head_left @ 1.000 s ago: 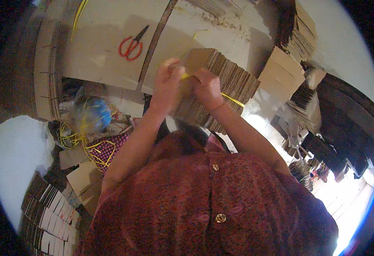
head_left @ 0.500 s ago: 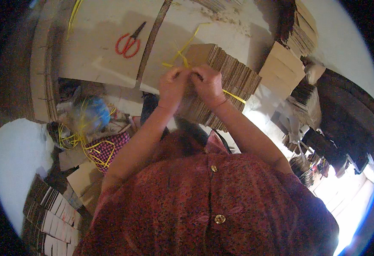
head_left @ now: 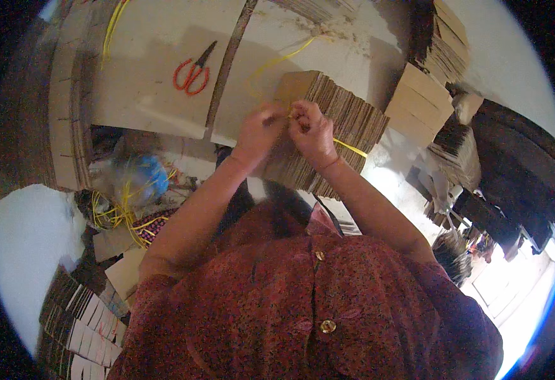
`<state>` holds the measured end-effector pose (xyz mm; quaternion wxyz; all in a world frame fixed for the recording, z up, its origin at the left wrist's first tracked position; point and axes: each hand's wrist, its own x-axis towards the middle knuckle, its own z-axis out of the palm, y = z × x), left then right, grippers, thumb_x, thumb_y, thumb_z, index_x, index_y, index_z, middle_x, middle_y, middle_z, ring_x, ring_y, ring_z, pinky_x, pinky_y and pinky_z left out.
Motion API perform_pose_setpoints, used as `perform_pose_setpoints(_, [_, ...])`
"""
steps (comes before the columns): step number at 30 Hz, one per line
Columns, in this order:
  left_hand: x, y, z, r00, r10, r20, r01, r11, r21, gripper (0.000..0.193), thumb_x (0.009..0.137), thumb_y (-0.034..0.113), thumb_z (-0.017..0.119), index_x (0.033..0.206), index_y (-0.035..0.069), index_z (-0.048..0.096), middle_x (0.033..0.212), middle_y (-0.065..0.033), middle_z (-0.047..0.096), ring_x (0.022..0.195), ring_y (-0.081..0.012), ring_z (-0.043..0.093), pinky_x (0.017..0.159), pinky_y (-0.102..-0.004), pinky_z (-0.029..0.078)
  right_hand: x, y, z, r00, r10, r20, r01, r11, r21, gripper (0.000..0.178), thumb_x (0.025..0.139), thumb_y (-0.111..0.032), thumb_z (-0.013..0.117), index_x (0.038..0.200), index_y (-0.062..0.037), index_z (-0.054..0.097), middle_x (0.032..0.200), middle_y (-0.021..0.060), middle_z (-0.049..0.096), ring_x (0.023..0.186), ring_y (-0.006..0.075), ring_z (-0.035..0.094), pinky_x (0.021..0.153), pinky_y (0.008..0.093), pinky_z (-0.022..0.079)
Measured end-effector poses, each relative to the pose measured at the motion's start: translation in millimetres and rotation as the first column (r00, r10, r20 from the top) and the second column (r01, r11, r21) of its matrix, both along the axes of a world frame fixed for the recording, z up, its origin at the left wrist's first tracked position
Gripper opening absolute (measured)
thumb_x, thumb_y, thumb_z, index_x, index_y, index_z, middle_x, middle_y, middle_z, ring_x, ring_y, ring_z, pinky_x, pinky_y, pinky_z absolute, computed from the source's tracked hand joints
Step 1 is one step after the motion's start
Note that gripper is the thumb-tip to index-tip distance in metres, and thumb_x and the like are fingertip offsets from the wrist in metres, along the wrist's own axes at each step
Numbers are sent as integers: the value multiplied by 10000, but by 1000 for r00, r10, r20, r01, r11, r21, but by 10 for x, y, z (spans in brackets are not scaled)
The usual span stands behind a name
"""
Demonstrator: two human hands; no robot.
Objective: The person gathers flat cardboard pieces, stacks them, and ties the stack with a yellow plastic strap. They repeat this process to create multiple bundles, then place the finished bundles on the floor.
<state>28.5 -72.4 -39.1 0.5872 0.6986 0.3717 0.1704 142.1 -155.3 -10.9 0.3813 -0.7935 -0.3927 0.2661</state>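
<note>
A bundle of flat cardboard pieces (head_left: 347, 114) stands on edge in front of me, with a yellow strap (head_left: 351, 147) running across it. My left hand (head_left: 258, 132) and my right hand (head_left: 314, 136) meet at the bundle's left end, fingers pinched on the strap, partly hidden and a little blurred. A loose tail of the strap arcs away beyond my hands over the pale board. Red-handled scissors (head_left: 193, 75) lie on the board to the left of my hands, out of their grasp.
Cardboard stacks (head_left: 416, 104) rise at the right, with more (head_left: 84, 323) at the lower left. A tangle of yellow straps (head_left: 120, 212) lies beside a blue round thing (head_left: 145, 174) left of my forearm. Another yellow strap (head_left: 111, 31) hangs at the far left.
My hands have drawn slightly apart, and the right hand has turned so its fingers show. The strap's crossed ends near my hands have become one long faint arc.
</note>
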Motion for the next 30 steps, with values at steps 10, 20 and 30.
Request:
perform_pose_setpoints(10, [137, 28, 33, 989, 104, 105, -69, 954, -292, 218, 751, 29, 564, 969, 16, 560, 869, -90, 612, 812, -146, 577, 747, -272, 460, -42, 18, 33, 980, 30, 199, -53, 992, 111, 245, 722, -4, 606, 943, -73, 526, 782, 105, 589, 590, 219, 597, 545, 311, 482])
perform_pose_setpoints(20, [165, 381, -255, 888, -164, 430, 353, 842, -409, 319, 753, -68, 520, 1052, 40, 506, 845, -23, 591, 818, -99, 550, 761, -247, 439, -65, -3, 61, 962, 103, 254, -136, 984, 117, 298, 675, 34, 596, 950, -60, 530, 860, 157, 545, 743, 349, 571, 600, 409, 499])
perform_pose_setpoints(30, [88, 503, -262, 959, -56, 276, 278, 344, -897, 359, 727, 77, 635, 1075, 62, 545, 924, -30, 612, 863, -148, 591, 776, -283, 480, -104, 28, 157, 938, 92, 335, -121, 990, 68, 165, 699, 21, 602, 860, -14, 608, 858, 154, 524, 728, 309, 567, 618, 360, 478])
